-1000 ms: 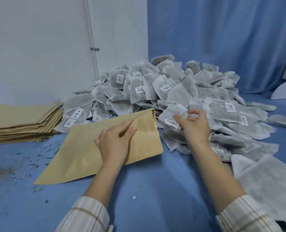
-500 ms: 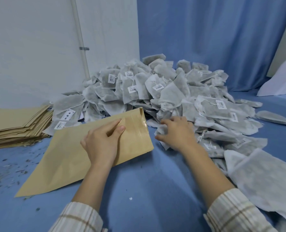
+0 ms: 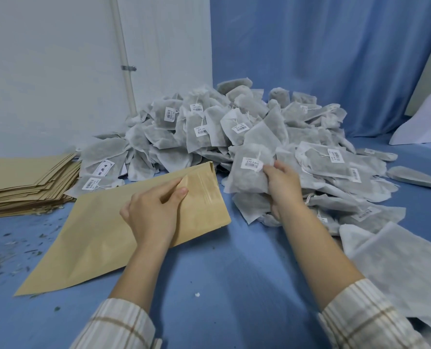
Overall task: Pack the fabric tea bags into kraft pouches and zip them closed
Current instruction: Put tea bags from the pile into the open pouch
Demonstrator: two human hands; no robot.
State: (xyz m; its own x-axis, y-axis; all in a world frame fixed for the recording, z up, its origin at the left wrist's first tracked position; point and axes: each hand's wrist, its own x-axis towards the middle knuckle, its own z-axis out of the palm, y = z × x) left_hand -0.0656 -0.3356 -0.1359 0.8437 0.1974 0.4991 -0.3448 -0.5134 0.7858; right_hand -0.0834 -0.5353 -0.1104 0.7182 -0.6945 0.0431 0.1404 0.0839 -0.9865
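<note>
While the left hand (image 3: 154,212) rests on the flat tan kraft paper pouch (image 3: 123,230), its fingers lie nearly straight and its thumb and forefinger close on the upper layer of paper near the pouch mouth. The pouch lies flat on the blue cloth-covered table (image 3: 234,285), its open end with the zip strip pointing toward the heap, its bottom corner toward the near left.

The right hand (image 3: 282,183) grasps a white, translucent fabric tea bag with a barcode label (image 3: 249,172), fingers curled round the bag's right edge. The bag is lifted slightly above the front of the heap, just right of the pouch mouth and not touching it. Its white label faces the camera.

Behind both hands sits the large heap of grey-white fabric tea bags (image 3: 259,132), many with white barcode labels and strings. It reaches from the back wall toward the right edge of the table.

At the far left lies a stack of flat tan kraft pouches (image 3: 25,185), fanned and uneven, touching the left fringe of the heap. Loose dark tea fragments (image 3: 15,248) are scattered on the cloth in front of it. Flat white fabric sheets (image 3: 395,263) lie at the near right, beside the right forearm. Both wrists show striped beige sleeves (image 3: 360,316).
</note>
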